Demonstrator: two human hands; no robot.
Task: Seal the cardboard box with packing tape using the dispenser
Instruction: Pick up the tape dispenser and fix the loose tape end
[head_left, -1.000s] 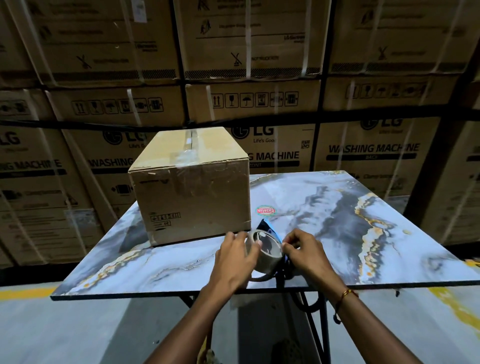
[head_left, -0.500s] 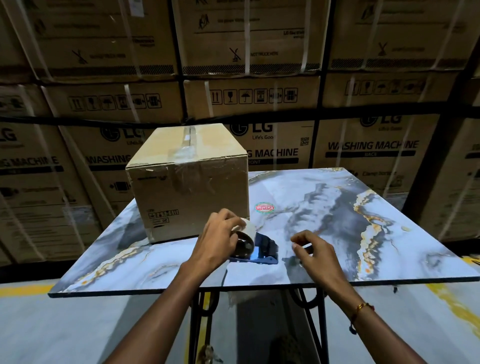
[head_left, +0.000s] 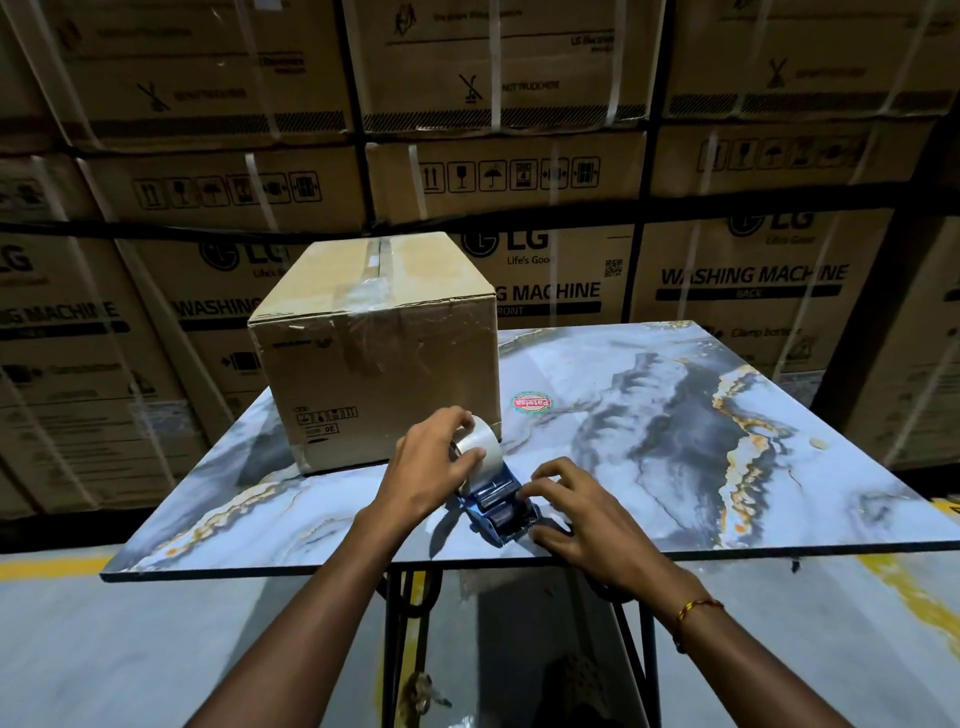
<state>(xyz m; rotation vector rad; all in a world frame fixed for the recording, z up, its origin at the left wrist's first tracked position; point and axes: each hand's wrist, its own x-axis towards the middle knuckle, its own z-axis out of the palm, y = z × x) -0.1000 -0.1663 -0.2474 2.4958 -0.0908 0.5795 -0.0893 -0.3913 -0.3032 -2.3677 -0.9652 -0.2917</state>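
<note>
1. Backdrop: wall of stacked washing-machine cartons behind the table. Not in play.
2. Marbled table carries everything. Its near edge runs just ahead of both wrists.
3. Cardboard box sits at the table's far-left corner area, long axis running away from me. Some clear tape already shows on the top seam and down the near face. I can't tell how complete that seal is.
4. Tape dispenser, blue frame, lies close to the near edge, roughly mid-width, just in front of the box's near-right bottom corner. Its long axis runs diagonal: roll end far-left toward the box, cutter end near-right toward me.
5. Left hand: fingers curled over the clear tape roll, gripping it from the left.
6. Right hand: fingers spread and bent at the cutter end, touching the frame. Looks like steadying or hunting the tape end, not a closed grip.
7. My read: dispenser not yet lifted. Left hand is nearer the box, and the top seam lies up and far-left of both hands.
</note>
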